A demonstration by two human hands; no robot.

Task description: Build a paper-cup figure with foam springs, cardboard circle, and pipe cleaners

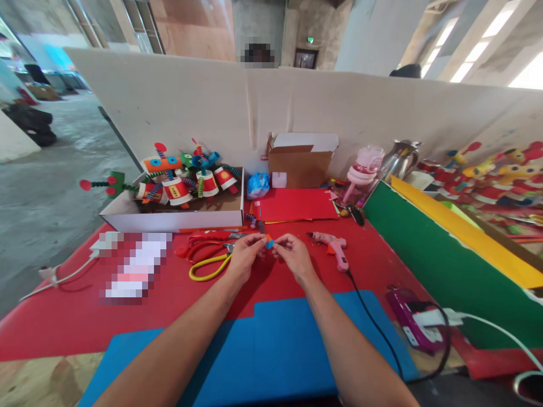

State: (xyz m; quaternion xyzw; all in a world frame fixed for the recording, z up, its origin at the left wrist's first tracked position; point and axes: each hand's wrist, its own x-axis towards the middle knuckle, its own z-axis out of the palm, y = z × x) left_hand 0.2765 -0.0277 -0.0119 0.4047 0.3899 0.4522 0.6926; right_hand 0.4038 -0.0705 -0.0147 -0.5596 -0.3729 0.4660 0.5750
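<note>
A small folded piece of blue and orange paper (270,244) is held up over the red tabletop, pinched from both sides. My left hand (247,254) has thumb and fingers closed on its left edge. From the right, my right hand (292,254) grips the same paper between thumb and fingertips. Scissors with yellow and red handles (207,270) lie just left of my left hand, their blades partly behind it. A pink glue gun (335,246) rests to the right of my right hand. Blue sheets (288,345) lie beneath my forearms.
A white box (173,220) at back left holds several paper-cup robot figures (175,192). Red sheets (297,204) lie behind my hands. A green panel (416,265) borders the right side, near a purple power strip (413,322). The glue gun's cord (369,314) crosses the blue sheets.
</note>
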